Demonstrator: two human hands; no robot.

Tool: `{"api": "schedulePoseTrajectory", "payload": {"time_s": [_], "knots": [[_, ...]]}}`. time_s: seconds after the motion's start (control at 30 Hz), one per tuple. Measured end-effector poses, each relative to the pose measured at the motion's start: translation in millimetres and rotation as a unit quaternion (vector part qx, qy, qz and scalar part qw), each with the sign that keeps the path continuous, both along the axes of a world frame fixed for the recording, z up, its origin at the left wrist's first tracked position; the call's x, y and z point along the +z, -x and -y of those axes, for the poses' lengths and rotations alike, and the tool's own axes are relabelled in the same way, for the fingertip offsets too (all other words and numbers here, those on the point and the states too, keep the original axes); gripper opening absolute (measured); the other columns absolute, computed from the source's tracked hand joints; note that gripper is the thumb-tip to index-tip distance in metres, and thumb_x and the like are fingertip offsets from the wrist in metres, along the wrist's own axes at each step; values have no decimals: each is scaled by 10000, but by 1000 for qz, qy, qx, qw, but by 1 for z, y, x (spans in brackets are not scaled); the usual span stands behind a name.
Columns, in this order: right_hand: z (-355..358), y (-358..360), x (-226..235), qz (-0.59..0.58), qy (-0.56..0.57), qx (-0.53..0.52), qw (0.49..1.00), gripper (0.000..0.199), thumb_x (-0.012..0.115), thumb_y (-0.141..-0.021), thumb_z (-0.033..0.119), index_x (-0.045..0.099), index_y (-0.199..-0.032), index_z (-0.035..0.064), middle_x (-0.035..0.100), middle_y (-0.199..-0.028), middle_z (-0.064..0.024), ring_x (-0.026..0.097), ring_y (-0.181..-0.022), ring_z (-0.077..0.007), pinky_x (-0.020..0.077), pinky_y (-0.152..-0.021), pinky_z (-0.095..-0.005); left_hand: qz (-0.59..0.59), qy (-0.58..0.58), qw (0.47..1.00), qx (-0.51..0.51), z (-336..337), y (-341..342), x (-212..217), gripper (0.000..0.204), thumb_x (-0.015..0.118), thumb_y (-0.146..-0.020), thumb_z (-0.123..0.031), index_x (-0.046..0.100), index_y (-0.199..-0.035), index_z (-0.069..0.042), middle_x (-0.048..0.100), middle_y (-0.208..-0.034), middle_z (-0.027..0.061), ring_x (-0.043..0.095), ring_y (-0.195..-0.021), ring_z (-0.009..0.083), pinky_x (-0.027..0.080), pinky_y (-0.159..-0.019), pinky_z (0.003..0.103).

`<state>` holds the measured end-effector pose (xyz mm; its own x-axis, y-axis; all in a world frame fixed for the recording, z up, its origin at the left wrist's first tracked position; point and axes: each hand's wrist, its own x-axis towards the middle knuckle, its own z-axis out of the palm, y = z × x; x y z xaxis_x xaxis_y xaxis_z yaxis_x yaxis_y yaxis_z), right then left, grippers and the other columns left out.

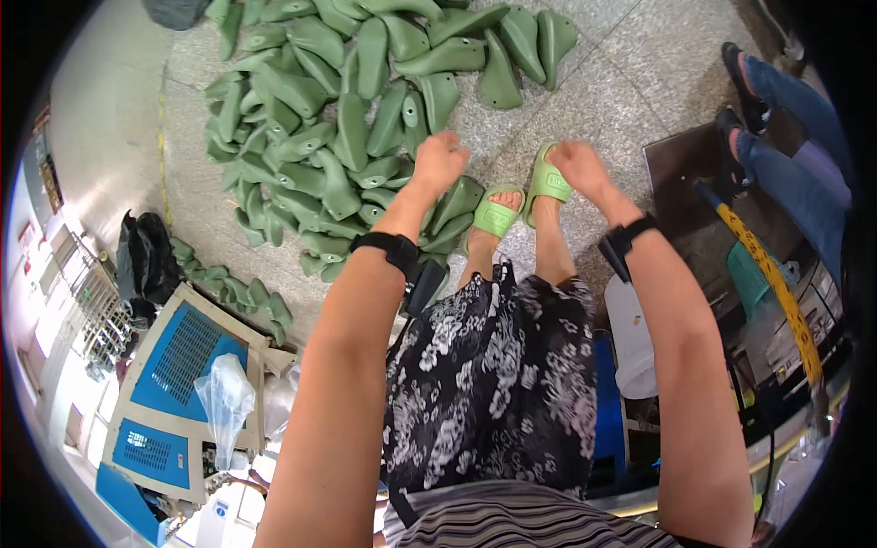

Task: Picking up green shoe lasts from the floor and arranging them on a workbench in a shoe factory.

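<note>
My left hand (pixel 441 162) is raised over the right edge of a pile of green plastic shoe lasts (pixel 301 119). Its fingers are curled in, and nothing shows in them. Across from it, my right hand (pixel 579 168) is also closed, with no object visible in it; in the picture it overlaps the toe of my right green slipper (pixel 551 187). The nearest shoe last (pixel 457 208) to my left hand lies just below it, beside my left slipper (pixel 494 216). Both wrists carry black bands.
A blue and beige machine (pixel 187 365) with a clear plastic bag stands at left, near a black bag (pixel 146 265) and a row of more lasts (pixel 233 290). At right are a white bucket (pixel 630 338), a yellow-wrapped pole (pixel 767 274) and another person's legs (pixel 790 137).
</note>
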<state>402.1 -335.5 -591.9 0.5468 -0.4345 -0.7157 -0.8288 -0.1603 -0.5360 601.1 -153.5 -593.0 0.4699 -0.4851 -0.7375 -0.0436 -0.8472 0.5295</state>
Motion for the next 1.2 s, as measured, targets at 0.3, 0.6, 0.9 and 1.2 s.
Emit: {"api": "schedulePoseTrajectory", "payload": {"time_s": [0.3,0.6,0.9,1.2], "knots": [[-2,-107,-194,-23,80,-76,994,544,642,-793,325,462,-1168,-27,504,-1192,-290,484,-1118,-431,418,-944,-446,170,97,979,-59,107,5,-121,236,617,-736,-102,611,-947,4,641,-863,165,610,-821,345,490,-742,399],[19,-24,-186,38,-149,-70,986,614,714,-710,314,501,-1130,-80,551,-1136,-267,528,-1079,-382,420,-924,-410,349,162,710,-590,230,-39,-151,449,677,-695,-179,572,-1119,-73,483,-1235,117,417,-1206,288,340,-976,441],[17,128,-88,-7,-323,-238,916,588,671,-773,284,488,-1186,-93,620,-1010,-180,611,-883,-225,484,-759,-319,359,180,556,-728,250,-8,-139,363,703,-691,-197,558,-1007,-94,594,-977,102,563,-951,297,410,-863,405],[6,174,143,59,-294,-386,873,647,657,-786,497,562,-1141,-35,639,-881,-118,603,-673,-174,494,-551,-280,-61,27,873,-483,190,71,114,438,693,-622,-281,651,-979,-32,672,-908,170,651,-815,292,509,-746,381]]}}
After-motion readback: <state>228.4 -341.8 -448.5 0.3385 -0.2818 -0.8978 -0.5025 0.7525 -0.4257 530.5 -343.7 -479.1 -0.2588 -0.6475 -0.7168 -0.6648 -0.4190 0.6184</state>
